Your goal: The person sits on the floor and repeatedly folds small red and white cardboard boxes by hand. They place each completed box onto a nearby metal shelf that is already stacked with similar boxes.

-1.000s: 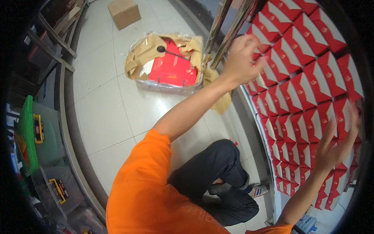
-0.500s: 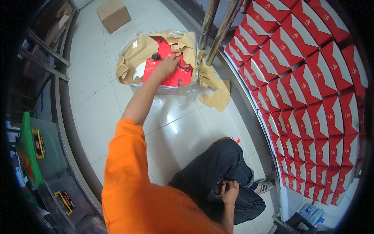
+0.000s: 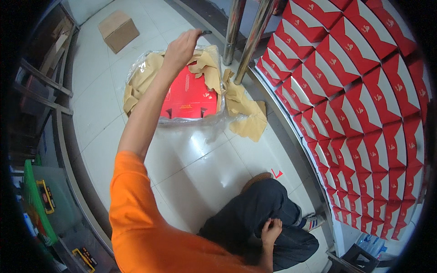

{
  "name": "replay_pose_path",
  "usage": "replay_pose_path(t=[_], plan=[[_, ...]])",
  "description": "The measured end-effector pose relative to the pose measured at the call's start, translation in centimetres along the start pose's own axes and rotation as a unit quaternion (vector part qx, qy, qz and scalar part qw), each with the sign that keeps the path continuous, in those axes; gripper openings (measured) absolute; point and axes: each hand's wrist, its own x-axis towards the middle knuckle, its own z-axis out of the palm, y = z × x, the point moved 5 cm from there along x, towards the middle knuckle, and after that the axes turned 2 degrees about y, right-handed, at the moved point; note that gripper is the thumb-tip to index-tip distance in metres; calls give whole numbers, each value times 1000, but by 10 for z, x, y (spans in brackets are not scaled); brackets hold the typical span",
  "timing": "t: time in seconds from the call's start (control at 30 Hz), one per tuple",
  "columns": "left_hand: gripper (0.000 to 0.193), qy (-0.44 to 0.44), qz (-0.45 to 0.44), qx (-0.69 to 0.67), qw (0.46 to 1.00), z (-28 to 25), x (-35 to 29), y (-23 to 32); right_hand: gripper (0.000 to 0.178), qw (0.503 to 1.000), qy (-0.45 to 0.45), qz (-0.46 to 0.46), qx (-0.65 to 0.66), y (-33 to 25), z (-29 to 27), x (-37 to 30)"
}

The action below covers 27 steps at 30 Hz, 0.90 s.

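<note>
My left hand (image 3: 181, 49) is raised above the far part of a plastic-wrapped parcel. Its fingers are closed on a small dark object (image 3: 206, 32), with only one end sticking out past the fingertips. Below it, flat red printed cardboard (image 3: 190, 97) lies in the parcel, framed by torn brown paper (image 3: 141, 82) and clear plastic film (image 3: 200, 121). My right hand (image 3: 271, 230) rests in my lap against dark trousers. Its fingers are curled together, and what they hold, if anything, is hidden.
Stacked red-and-white boxes (image 3: 350, 109) line the right side, beside metal posts (image 3: 250, 43). Torn brown paper (image 3: 248, 116) lies on the tiled floor near the parcel. A closed cardboard box (image 3: 118, 32) stands far left. Plastic bins with yellow latches (image 3: 45, 195) sit on the left.
My left hand has lifted off the red cardboard and moved up and away, carrying the dark object. My right hand stays in my lap.
</note>
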Motion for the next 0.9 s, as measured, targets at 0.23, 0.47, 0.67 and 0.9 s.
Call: replay_pose_path(t=[0.23,0.47,0.67,0.9], plan=[[26,100,-111,-131,980,122,76,-48,14,996,21,48,-70,6,21,-4],[39,41,-134,-81,987,133,10,-41,15,991,54,94,-79,-3,24,-6],[54,-189,-148,-84,967,57,-155,33,12,992,35,84,-85,0,25,-10],[90,-276,-115,-18,954,34,-190,56,13,995,51,46,-76,-11,22,-7]])
